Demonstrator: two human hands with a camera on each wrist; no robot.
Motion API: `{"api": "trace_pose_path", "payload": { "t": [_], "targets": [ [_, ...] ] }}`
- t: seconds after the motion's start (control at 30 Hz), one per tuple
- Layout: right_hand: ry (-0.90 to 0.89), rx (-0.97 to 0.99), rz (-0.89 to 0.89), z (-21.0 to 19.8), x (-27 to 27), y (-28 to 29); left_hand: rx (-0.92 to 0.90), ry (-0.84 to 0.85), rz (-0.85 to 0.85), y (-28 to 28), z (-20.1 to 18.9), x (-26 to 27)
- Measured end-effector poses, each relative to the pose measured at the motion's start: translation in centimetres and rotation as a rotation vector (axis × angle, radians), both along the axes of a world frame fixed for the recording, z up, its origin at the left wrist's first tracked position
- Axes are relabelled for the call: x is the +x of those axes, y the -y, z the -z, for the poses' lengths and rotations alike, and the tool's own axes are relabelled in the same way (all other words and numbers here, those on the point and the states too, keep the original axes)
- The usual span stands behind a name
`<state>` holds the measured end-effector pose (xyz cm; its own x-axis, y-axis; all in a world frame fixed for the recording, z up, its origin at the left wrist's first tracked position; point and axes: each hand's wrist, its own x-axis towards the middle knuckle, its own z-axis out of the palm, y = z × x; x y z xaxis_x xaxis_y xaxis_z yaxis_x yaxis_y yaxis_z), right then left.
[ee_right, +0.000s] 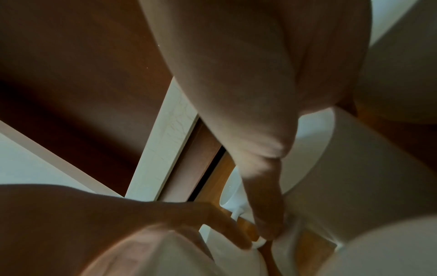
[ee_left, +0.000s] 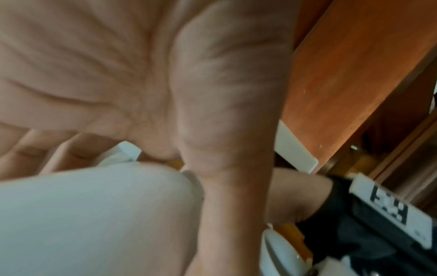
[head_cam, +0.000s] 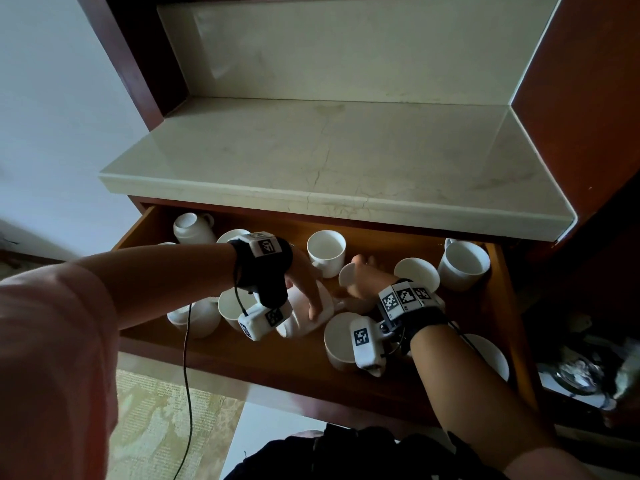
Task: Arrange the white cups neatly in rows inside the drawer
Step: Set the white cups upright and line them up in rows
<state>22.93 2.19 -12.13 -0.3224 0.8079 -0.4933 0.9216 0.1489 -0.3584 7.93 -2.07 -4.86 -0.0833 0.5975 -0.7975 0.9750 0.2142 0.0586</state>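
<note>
The open wooden drawer [head_cam: 263, 355] holds several white cups. My left hand [head_cam: 310, 299] grips one cup [head_cam: 304, 318] lying on its side in the middle; in the left wrist view my thumb and fingers wrap its wall [ee_left: 94, 214]. Right beside it, my right hand [head_cam: 362, 278] holds another tipped cup [head_cam: 347, 274], which the right wrist view shows against my palm [ee_right: 354, 168]. Upright cups stand at the back [head_cam: 326, 251], back right [head_cam: 464, 265] and front [head_cam: 341, 341]. One more cup [head_cam: 192, 228] lies tipped at the back left.
A pale marble countertop [head_cam: 329, 150] overhangs the drawer's back edge. More cups crowd the front left [head_cam: 197, 317] and front right [head_cam: 491, 355]. The dark cabinet side [head_cam: 588, 116] rises on the right, with cluttered shelving [head_cam: 581, 372] below it.
</note>
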Motion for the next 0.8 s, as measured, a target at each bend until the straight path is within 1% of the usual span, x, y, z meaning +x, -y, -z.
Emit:
{"api": "trace_pose_path", "payload": {
  "t": [0.07, 0.17, 0.37, 0.47, 0.63, 0.8],
  "targets": [
    [0.018, 0.002, -0.021, -0.1, -0.1, 0.1, -0.008, 0.023, 0.099, 0.0, -0.2, -0.3],
    [0.053, -0.035, -0.043, -0.1, -0.1, -0.1, 0.018, 0.040, 0.106, 0.3, -0.3, -0.8],
    [0.061, -0.002, -0.079, -0.4, 0.1, 0.4, 0.220, 0.099, 0.187, 0.9, 0.4, -2.1],
    [0.060, -0.022, -0.038, -0.4, -0.2, 0.1, 0.312, 0.100, 0.236, 1.3, 0.8, -2.3],
    [0.008, -0.014, 0.010, -0.1, -0.1, 0.2, 0.277, 0.161, 0.259, 1.4, 1.5, -2.8],
    [-0.022, -0.003, -0.005, -0.1, 0.1, 0.2, 0.302, 0.186, 0.355, 1.5, 2.0, -2.4]
  ]
}}
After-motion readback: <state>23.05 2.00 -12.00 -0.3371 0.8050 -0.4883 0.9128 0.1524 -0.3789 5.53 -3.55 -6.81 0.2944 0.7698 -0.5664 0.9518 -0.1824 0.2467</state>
